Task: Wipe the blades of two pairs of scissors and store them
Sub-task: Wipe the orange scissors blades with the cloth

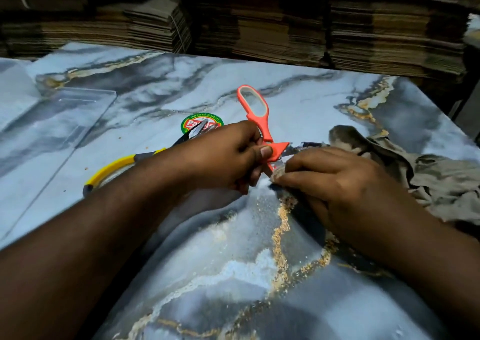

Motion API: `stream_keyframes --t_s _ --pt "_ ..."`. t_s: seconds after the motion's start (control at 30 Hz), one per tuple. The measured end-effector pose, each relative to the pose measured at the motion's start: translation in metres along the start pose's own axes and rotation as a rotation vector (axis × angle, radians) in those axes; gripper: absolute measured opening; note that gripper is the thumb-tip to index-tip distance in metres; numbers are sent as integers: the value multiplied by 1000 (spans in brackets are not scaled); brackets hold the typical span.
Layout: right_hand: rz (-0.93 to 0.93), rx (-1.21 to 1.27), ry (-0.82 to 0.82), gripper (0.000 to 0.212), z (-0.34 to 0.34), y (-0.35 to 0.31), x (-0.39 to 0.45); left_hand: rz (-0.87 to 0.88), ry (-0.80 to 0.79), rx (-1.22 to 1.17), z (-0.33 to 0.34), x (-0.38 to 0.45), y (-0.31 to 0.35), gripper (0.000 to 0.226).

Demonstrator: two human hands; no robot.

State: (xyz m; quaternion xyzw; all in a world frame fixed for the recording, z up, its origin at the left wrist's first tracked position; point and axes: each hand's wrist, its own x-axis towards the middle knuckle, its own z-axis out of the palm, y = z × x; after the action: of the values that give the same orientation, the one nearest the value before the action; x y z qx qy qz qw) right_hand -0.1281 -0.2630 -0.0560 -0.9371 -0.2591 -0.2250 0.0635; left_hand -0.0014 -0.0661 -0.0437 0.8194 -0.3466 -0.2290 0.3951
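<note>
Head view: the left hand [228,155] grips the orange scissors [259,121] by the handle at mid-tabletop [285,274]. The right hand [335,184], just right of them, pinches the cloth [428,178] around a blade: wiping underway. The yellow scissors [124,162], just left, probably come next.

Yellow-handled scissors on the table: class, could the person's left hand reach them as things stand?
Probably yes. The yellow-handled scissors lie uncovered beside the left forearm, but the left hand is gripping the orange-handled scissors and must release them first.
</note>
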Motion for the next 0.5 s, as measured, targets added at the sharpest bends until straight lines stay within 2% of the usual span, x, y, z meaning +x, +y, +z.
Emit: stream_keyframes --t_s 0.1,0.23,0.5 --pt "-32 3 -62 41 -9 -1 -16 4 11 4 0 0 -2 22" --pt "3 0 -16 31 -1 -1 -7 -7 13 43 1 2 1 25" --pt "86 -82 21 39 5 -9 -9 -17 35 66 2 2 2 27"
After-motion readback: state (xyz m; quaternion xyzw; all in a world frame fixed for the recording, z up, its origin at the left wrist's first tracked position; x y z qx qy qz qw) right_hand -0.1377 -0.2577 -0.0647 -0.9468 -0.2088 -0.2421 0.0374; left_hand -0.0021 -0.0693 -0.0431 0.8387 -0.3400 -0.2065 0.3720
